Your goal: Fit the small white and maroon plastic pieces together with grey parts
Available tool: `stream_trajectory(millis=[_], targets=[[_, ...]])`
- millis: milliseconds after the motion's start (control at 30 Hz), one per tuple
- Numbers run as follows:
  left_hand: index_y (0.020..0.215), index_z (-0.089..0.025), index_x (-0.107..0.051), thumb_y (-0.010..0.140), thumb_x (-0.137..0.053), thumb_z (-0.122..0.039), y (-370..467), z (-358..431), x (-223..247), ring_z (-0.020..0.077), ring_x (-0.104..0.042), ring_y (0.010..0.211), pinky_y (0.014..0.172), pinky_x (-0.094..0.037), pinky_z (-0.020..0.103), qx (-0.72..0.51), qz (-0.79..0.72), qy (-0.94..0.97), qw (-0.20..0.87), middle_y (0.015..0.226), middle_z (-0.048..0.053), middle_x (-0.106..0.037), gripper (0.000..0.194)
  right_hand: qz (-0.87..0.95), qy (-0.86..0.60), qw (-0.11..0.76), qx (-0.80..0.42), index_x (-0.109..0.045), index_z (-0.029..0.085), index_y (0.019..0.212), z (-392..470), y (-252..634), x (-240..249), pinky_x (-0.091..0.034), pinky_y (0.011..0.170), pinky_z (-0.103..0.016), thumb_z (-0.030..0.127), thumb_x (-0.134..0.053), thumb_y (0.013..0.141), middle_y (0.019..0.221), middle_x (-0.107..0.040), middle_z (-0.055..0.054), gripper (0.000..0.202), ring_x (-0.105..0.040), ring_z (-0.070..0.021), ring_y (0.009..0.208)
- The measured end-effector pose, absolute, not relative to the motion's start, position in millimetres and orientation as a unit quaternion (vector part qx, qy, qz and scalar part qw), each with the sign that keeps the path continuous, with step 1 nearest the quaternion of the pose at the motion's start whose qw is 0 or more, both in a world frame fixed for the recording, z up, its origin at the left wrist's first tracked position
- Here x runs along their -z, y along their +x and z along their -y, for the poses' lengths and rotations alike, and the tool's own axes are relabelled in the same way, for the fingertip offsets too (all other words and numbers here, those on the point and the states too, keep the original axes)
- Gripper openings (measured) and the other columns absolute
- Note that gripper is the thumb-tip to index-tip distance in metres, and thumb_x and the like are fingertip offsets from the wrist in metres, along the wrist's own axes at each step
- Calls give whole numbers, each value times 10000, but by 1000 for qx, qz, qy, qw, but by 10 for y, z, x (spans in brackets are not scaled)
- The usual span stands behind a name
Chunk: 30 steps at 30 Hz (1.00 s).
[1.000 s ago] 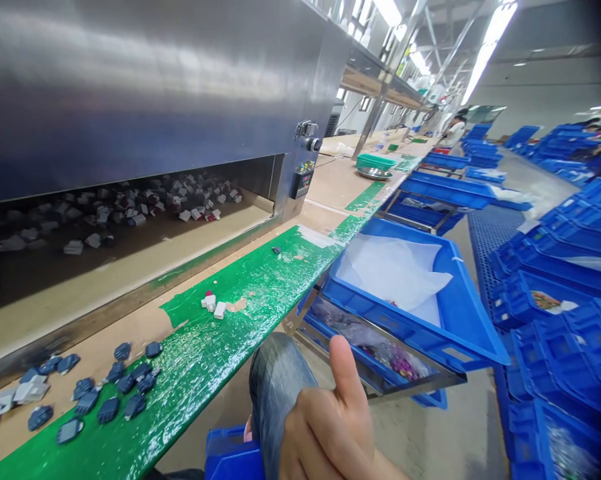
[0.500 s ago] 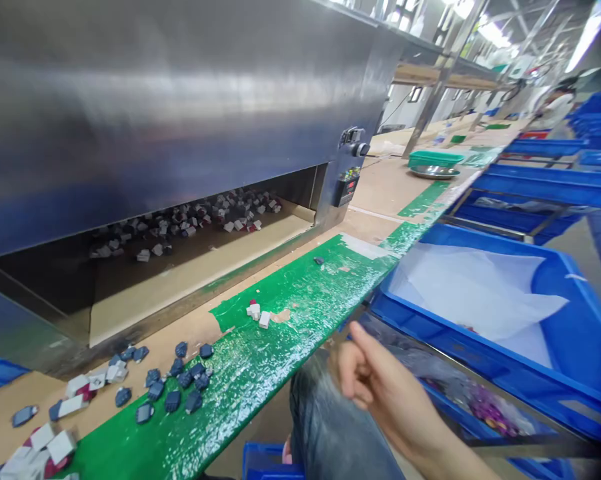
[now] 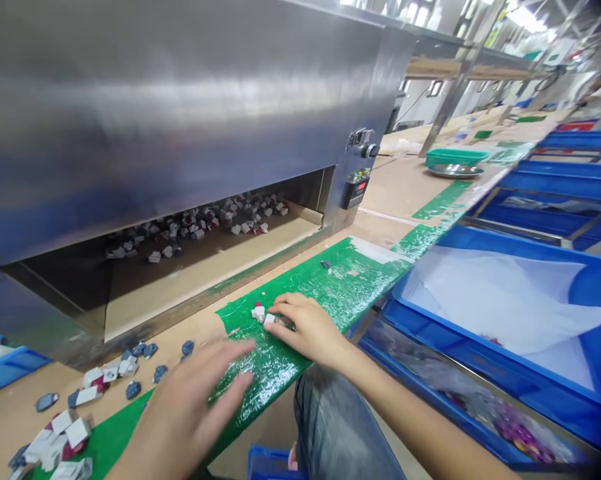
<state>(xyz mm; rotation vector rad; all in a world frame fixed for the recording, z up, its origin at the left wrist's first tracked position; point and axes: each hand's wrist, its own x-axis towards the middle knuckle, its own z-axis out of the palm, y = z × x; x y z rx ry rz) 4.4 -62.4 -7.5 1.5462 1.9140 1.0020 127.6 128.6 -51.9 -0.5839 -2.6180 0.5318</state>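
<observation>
My right hand (image 3: pixel 307 328) reaches over the green-taped table edge (image 3: pixel 363 283), its thumb and fingertips around a small white block (image 3: pixel 269 320). Another white piece (image 3: pixel 258 312) with a red part lies just left of it. My left hand (image 3: pixel 195 393) hovers over the green tape at the lower middle, fingers apart and slightly blurred, nothing in it. It hides part of a group of dark blue pieces; one dark piece (image 3: pixel 133 390) shows to its left. A pile of white and dark red pieces (image 3: pixel 55 440) lies at the lower left.
A metal machine (image 3: pixel 180 120) stands behind the table, with many small pieces (image 3: pixel 195 223) inside its opening. Blue trays (image 3: pixel 505 370) with white sheets are at the right. A green basket (image 3: pixel 455 157) and metal plate sit farther along. A person is at the far right.
My right hand has moved left from above my leg to the white block on the table. My left hand has come into view over the dark pieces. The view has shifted slightly.
</observation>
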Motion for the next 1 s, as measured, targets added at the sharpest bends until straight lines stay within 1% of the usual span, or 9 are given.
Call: stream_trajectory(millis=[67, 200, 333, 433, 567, 733, 833, 900, 1000], targets=[[1155, -321, -499, 856, -421, -382, -71, 251, 80, 228, -506, 1038, 851, -459, 367, -331, -706, 613, 127, 1168, 10, -525, 315, 928, -220, 225, -197, -609, 207, 892, -1219, 1269, 580, -379, 772, -385, 356, -568, 790, 963, -617, -50, 185, -532, -227, 918], [1196, -227, -457, 860, -444, -298, -72, -201, 228, 225, -481, 1068, 885, -438, 366, -245, -700, 668, 64, 1179, 53, -507, 344, 909, -209, 265, -244, -577, 212, 888, -1121, 1373, 607, -369, 784, -365, 254, -572, 786, 917, -630, -26, 110, -539, -196, 897], [1019, -203, -551, 888, -393, -278, 28, -303, 336, 250, -493, 1013, 789, -466, 386, -163, -745, 646, 36, 1099, 67, -521, 219, 914, -201, 250, -248, -566, 211, 914, -1122, 1476, 579, -374, 802, -364, 217, -563, 779, 929, -622, -27, 135, -535, -191, 905], [927, -181, -539, 884, -369, -189, 30, -295, 347, 232, -519, 933, 729, -471, 350, -153, -758, 634, 17, 1006, 61, -536, 175, 924, -218, 238, -207, -570, 214, 984, -1142, 1518, 571, -362, 839, -395, 254, -528, 809, 1014, -604, -52, 184, -513, -217, 978], [1003, -194, -492, 826, -408, -108, -35, -217, 392, 229, -517, 928, 740, -471, 365, -208, -734, 646, 39, 1014, 54, -545, 215, 942, -181, 216, -179, -494, 258, 1162, -1156, 1527, 586, -340, 886, -417, 327, -548, 808, 1142, -557, -53, 366, -463, -236, 1071], [1065, -219, -518, 805, -456, -221, -154, -67, 472, 192, -525, 970, 737, -513, 299, -446, -647, 603, 140, 1060, 51, -544, 267, 948, -137, 207, -201, -578, 252, 1044, -1177, 1464, 556, -370, 837, -380, 286, -475, 854, 999, -619, -36, 219, -524, -197, 962], [1031, -176, -541, 761, -546, -355, -242, -12, 447, 177, -590, 843, 670, -539, 264, -576, -624, 468, 246, 1016, 69, -582, 324, 903, -162, 251, -308, -622, 218, 949, -1201, 1327, 483, -405, 765, -337, 323, -518, 821, 917, -632, -44, 196, -547, -176, 846], [1045, -154, -530, 727, -591, -430, -301, 3, 415, 156, -610, 727, 644, -546, 260, -630, -616, 372, 292, 945, 66, -611, 425, 799, -202, 290, -486, -631, 198, 847, -1219, 1166, 437, -409, 643, -284, 374, -576, 772, 808, -626, -31, 199, -537, -144, 703], [1028, -139, -542, 680, -635, -481, -367, 1, 385, 143, -612, 689, 627, -546, 235, -676, -608, 307, 282, 914, 63, -622, 497, 600, -229, 317, -697, -566, 178, 733, -1241, 865, 420, -341, 499, -223, 477, -593, 724, 624, -537, 18, 300, -454, -85, 520]])
